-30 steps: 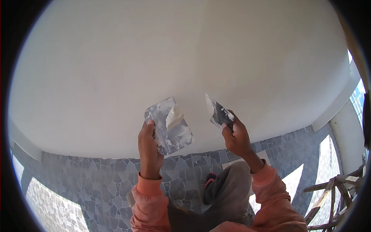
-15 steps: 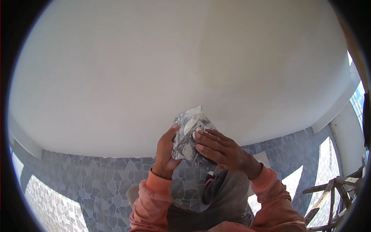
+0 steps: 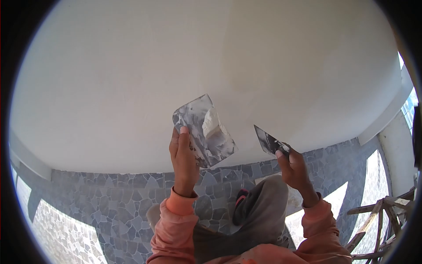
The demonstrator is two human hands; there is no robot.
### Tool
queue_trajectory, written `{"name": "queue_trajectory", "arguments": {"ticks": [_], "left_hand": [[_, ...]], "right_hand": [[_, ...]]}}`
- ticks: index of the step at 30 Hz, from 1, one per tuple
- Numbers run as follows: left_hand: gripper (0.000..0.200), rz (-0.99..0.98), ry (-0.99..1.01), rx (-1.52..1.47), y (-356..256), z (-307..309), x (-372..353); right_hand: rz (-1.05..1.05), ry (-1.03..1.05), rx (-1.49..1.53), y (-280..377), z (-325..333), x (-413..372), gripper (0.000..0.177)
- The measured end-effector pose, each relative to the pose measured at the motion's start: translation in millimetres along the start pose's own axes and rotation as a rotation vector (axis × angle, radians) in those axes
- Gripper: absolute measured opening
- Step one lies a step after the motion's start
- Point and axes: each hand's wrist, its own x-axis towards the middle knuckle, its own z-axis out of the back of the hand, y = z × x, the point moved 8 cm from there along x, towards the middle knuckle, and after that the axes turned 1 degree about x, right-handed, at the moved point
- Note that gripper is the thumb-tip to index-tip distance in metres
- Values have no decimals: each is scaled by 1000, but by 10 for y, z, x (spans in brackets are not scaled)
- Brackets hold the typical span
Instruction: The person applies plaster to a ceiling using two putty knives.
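Left hand [image 3: 183, 160] is clamped on a smeared plate [image 3: 197, 134] bearing a lump of white paste [image 3: 211, 125], most fingers hidden behind; right hand [image 3: 293, 170] is closed on a smaller scraper [image 3: 267, 141], grip end covered. Plate and scraper edges stand apart before the pale wall [image 3: 132, 88], open room between. Wooden frame [image 3: 373, 215], lower right, is cut off.

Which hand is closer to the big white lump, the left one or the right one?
Left. The left hand grips the flat plate carrying the white lump; the right hand is farther off to the right, apart from it, holding the small blade.
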Motion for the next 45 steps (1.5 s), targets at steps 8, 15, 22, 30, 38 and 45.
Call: {"name": "queue_trajectory", "arguments": {"ticks": [8, 15, 22, 30, 38, 45], "left_hand": [[35, -554, 5, 601, -215, -256, -419], [30, -784, 217, 906, -89, -398, -589], [37, -694, 369, 966, -22, -644, -528], [38, -379, 437, 1079, 82, -653, -456], [52, -386, 643, 1003, 45, -744, -477], [86, -199, 847, 945, -51, -785, -534]], "right_hand": [[-355, -363, 674, -78, -782, -417, 25], [-331, -429, 570, -6, -924, -288, 23], [-260, -471, 532, 114, -792, -158, 19], [-219, -476, 510, 45, -649, -56, 19], [-200, -505, 523, 78, -471, 23, 20], [-222, -454, 663, -116, -514, 46, 21]]}}
